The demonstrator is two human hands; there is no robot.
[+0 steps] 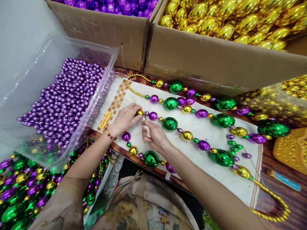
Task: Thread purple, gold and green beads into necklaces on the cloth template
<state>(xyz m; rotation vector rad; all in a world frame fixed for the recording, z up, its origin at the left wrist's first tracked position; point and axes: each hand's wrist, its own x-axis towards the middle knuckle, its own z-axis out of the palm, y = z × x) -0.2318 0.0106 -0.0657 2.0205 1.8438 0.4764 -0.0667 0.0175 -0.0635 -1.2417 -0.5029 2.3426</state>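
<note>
With its fingertips closed, my left hand pinches a gold bead at the end of a bead strand. My right hand is closed just right of it, a pale wrapping around a finger. A thin dark tip shows above the right fingers; its kind is unclear. From the hands, a strand of purple, green and gold beads runs right across a white cloth to a gold small-bead loop. Another part of beads lies below my hands along the near edge.
A clear plastic bin of small purple beads stands left. Behind are cardboard boxes of purple and gold beads. Loose beads, a blue-labelled knife-like item and a yellow basket lie right. Finished-looking strands heap lower left.
</note>
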